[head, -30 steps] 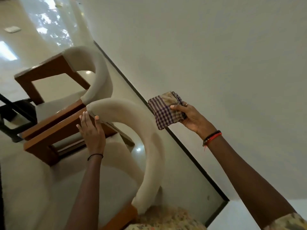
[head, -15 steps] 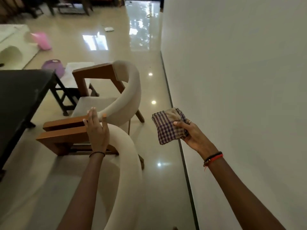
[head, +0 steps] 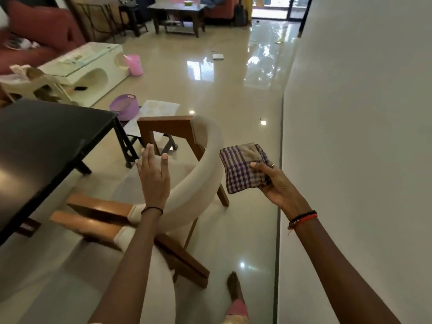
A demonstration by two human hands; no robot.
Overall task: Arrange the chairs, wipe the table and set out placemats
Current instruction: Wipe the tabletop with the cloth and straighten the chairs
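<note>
Two cream-cushioned chairs with brown wooden arms stand side by side beside the black table [head: 46, 139]. The far chair [head: 205, 164] has its curved back toward me; the near chair [head: 149, 272] is partly hidden under my left forearm. My left hand [head: 153, 178] hovers flat, fingers straight, above the far chair's seat, holding nothing. My right hand [head: 273, 181] grips a folded purple-checked cloth [head: 240, 169] in the air to the right of the chair back.
A white wall [head: 350, 136] runs along the right. A purple basin [head: 125, 107], a pink bucket [head: 134, 64] and a white low table [head: 88, 64] sit on the glossy floor beyond. My bare foot [head: 235, 288] is near the chair leg.
My left hand has lifted off the near chair's wooden arm and now hovers with fingers straight. The view has swung up and left. The cloth stays in my right hand.
</note>
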